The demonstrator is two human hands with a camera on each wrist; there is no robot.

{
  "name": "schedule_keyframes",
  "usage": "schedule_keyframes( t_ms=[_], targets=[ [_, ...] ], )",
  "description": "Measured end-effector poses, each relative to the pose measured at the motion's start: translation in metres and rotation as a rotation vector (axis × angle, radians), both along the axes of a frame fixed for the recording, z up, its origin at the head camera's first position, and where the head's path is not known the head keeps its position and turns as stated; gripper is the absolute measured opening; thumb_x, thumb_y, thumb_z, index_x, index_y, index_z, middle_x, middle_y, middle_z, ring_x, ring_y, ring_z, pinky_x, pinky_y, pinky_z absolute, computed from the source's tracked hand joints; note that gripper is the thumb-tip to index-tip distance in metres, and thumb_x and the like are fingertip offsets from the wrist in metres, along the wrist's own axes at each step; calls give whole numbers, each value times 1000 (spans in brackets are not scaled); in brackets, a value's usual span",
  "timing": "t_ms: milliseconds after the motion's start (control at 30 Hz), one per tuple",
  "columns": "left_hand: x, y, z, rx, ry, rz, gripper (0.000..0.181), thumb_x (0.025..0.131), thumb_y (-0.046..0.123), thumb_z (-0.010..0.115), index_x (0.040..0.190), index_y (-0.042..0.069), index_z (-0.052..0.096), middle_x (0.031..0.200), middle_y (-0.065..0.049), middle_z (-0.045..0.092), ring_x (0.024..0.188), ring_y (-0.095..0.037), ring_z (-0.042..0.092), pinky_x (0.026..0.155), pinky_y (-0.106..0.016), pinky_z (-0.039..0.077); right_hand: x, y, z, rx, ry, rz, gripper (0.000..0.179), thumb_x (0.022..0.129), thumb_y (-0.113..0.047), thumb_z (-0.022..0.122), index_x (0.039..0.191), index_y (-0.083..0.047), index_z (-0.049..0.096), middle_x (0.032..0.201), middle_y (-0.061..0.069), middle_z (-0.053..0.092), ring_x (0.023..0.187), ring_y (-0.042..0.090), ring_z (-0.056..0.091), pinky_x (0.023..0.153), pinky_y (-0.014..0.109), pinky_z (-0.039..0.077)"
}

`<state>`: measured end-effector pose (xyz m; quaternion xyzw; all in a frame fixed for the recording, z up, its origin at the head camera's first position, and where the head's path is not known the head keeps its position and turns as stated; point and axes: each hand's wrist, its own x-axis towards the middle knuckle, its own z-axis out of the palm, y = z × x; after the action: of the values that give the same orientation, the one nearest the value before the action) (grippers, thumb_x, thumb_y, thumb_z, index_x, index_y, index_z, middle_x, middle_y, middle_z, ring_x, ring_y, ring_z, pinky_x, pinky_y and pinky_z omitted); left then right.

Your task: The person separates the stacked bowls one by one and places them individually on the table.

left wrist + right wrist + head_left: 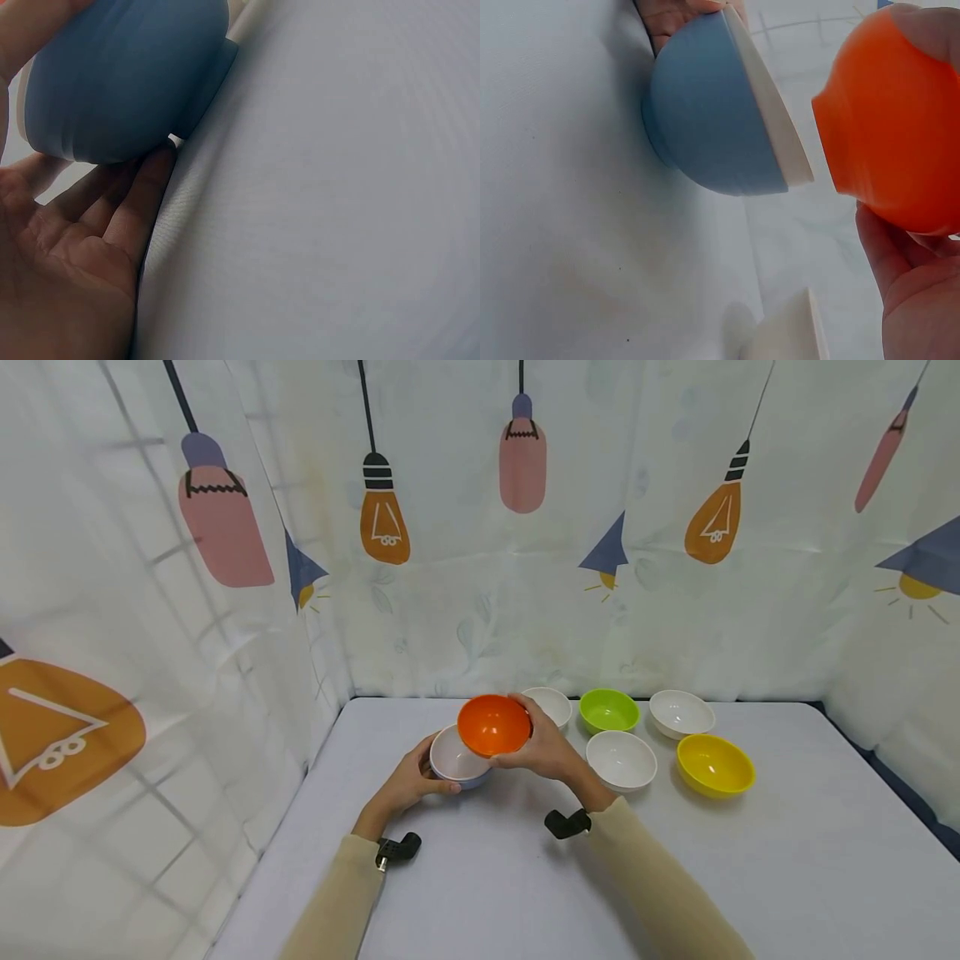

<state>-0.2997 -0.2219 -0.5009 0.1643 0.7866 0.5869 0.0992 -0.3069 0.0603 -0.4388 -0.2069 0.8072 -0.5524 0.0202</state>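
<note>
My right hand [546,745] grips an orange bowl [493,725] by its side, thumb near the rim and fingers beneath. The bowl is held up over the right part of a bowl that is blue outside and white inside [453,758]. A gap shows between the orange bowl's foot and the blue bowl's rim [780,127] in the right wrist view. My left hand [408,783] holds the blue bowl [127,82] from the left, thumb at the near side and fingers around the far side. Its base appears to stand on the table.
To the right on the white-covered table [480,893] stand a green bowl [609,710], a yellow bowl [716,766] and three white bowls, one at the back [555,703], another farther right [681,713], the last in front [621,760]. Patterned curtains [465,610] hang behind.
</note>
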Motion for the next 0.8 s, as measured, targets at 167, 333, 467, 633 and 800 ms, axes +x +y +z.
schedule_keyframes(
  t_ms=[167,333,467,633,800],
  targets=[
    [0,0,0,11,2,-1,103,76,15,92,159,22,33,160,-7,40,145,-30,43,118,-33,43,3,7,-1,-38,8,13,108,70,-21,95,157,-15,31,151,3,47,136,30,50,105,48,55],
    [0,0,0,7,-2,9,104,74,16,93,159,24,34,160,-6,40,146,-30,41,120,-37,40,8,14,0,-40,4,11,107,72,-21,94,157,-17,30,152,2,45,137,30,49,104,48,55],
    [1,0,0,5,-5,17,104,74,17,93,159,23,33,161,-6,40,147,-30,41,121,-42,39,13,17,1,-36,-2,0,107,72,-21,94,158,-16,29,153,3,44,137,31,48,103,49,56],
    [1,1,1,-4,-5,20,105,74,18,94,159,21,32,160,-8,40,146,-30,42,120,-40,40,17,22,0,-25,-2,-31,107,72,-22,94,157,-17,29,152,4,44,138,32,48,101,49,57],
    [0,0,-1,1,-2,17,105,74,17,94,159,22,33,160,-7,41,147,-29,41,120,-39,40,22,28,-3,-21,-29,-76,107,73,-22,93,158,-16,28,152,6,44,137,34,47,99,50,58]
  ],
)
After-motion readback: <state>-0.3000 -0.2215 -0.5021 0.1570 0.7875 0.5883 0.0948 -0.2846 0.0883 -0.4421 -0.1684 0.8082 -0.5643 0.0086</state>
